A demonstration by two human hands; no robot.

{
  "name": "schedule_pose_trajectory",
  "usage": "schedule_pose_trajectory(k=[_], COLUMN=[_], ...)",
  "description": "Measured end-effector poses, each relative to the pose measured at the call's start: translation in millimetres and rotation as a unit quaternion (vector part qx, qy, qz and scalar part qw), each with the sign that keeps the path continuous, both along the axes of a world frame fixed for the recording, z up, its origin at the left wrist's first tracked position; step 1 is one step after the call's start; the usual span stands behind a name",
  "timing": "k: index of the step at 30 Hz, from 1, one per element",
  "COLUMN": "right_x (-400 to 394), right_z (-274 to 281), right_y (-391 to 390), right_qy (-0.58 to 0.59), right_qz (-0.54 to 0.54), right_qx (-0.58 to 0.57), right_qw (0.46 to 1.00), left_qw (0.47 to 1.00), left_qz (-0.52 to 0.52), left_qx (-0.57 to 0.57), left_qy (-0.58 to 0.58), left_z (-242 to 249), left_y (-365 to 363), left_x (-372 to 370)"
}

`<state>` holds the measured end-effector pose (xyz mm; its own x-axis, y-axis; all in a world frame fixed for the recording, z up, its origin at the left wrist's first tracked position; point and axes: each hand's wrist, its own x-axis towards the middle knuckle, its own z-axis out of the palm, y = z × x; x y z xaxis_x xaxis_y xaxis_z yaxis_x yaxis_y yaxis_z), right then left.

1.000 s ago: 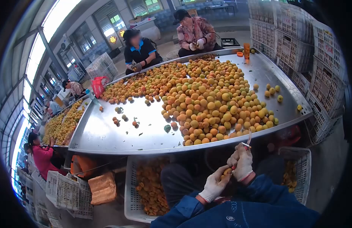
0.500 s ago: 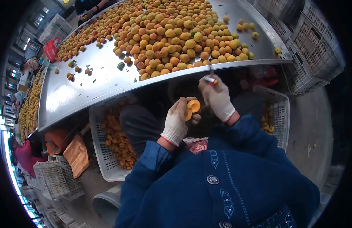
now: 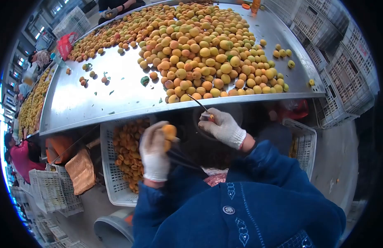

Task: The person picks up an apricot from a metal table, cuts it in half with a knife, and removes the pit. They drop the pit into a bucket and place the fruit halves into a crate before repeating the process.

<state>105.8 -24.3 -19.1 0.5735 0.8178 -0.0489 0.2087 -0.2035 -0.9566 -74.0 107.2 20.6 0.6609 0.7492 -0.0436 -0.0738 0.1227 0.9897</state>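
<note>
My left hand (image 3: 155,151), in a white knitted glove and blurred by motion, holds orange apricot halves (image 3: 169,132) between thumb and fingers, beside the crate of cut fruit. Gloved as well, my right hand (image 3: 225,127) is closed round the handle of a small knife (image 3: 198,103), its thin blade pointing up and left toward the table edge. Whole apricots (image 3: 191,53) lie heaped on the metal table (image 3: 71,109) in front of me. Cut apricot halves (image 3: 126,155) fill much of a white crate (image 3: 113,188) at my left.
A second white crate (image 3: 309,149) stands at my right, and stacked crates (image 3: 344,66) rise beyond it. A grey bucket (image 3: 110,229) is at the lower left. Across the table a person's forearm (image 3: 117,9) shows. Another person in pink (image 3: 24,159) sits far left.
My left hand has moved left toward the crate with the apricot halves. My right hand has come lower and to the left with the knife. The camera view has shifted somewhat.
</note>
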Motion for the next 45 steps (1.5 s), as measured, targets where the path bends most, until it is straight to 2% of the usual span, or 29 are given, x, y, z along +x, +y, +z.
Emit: schedule_pose_trajectory(k=[1,3,5,7,9,11,12,13,19,21,23,25,26,27,29,32,33,36,39,45], right_x=[9.3,34.8,43.6,58.6,70.5,75.8,75.6,77.4,140.4,158.4,162.6,150.8,130.3,113.6,85.7,57.5,58.3,62.3,63.4,56.8], right_z=[-1.6,-13.2,14.5,18.7,10.9,2.3,9.0,6.8,-1.3,8.7,8.1,2.4,7.8,7.3,4.4,22.5,17.5,8.2,14.3,1.9], right_y=[7.1,21.6,38.7,60.9,82.2,103.0,110.9,117.3,115.9,109.8,110.5,115.5,119.1,124.8,138.4,160.6,163.1,173.1,177.4,181.4], right_qy=[-0.063,-0.106,-0.134,-0.229,-0.24,-0.326,-0.303,-0.305,-0.358,-0.337,-0.341,-0.241,-0.228,-0.227,-0.234,-0.395,-0.393,-0.47,-0.482,-0.51], right_qz=[0.008,0.016,-0.03,-0.033,-0.018,-0.028,-0.017,-0.011,-0.129,-0.129,-0.124,-0.066,-0.026,-0.024,0.053,0.161,0.16,0.192,0.227,0.207], right_qx=[0.017,-0.027,-0.072,-0.141,-0.173,-0.169,-0.201,-0.205,-0.204,-0.237,-0.226,-0.145,-0.094,-0.095,-0.08,-0.273,-0.272,-0.335,-0.346,-0.334], right_qw=[0.998,0.994,0.988,0.962,0.955,0.93,0.931,0.93,0.902,0.902,0.904,0.957,0.969,0.969,0.967,0.862,0.864,0.794,0.773,0.765], left_qw=[0.99,0.98,0.95,0.95,0.949,0.978,0.982,0.987,0.996,0.996,0.996,0.994,0.993,0.991,0.99,0.99,0.99,0.989,0.988,0.99], left_qz=[0.078,0.185,0.252,0.258,0.265,0.206,0.184,0.162,0.079,0.077,0.023,-0.039,-0.057,-0.074,-0.075,-0.068,-0.057,-0.077,-0.075,-0.075], left_qx=[0.119,0.066,0.178,0.17,0.161,0.033,0.041,-0.005,-0.022,-0.047,-0.081,-0.101,-0.106,-0.11,-0.111,-0.119,-0.127,-0.119,-0.13,-0.119], left_qy=[0.018,0.037,0.043,0.047,0.051,0.029,0.03,-0.013,0.022,0.007,0.004,0.009,0.019,0.03,0.036,0.042,0.038,0.043,0.026,0.029], left_z=[-4.5,-20.5,-27.9,-30.0,-30.6,-31.1,-32.8,-30.9,-29.3,-30.9,-31.4,-31.9,-33.1,-34.1,-36.7,-38.2,-38.1,-39.7,-40.1,-46.6], left_y=[16.9,52.5,74.7,79.9,81.8,78.0,77.8,74.7,72.9,69.9,65.3,63.1,63.7,64.7,69.2,69.9,70.0,71.6,72.6,68.0], left_x=[-8.1,-32.8,-50.2,-52.1,-49.8,-38.3,-32.8,-25.3,-12.2,-3.9,4.8,12.3,14.0,15.2,12.2,8.0,6.6,1.9,1.0,1.1])
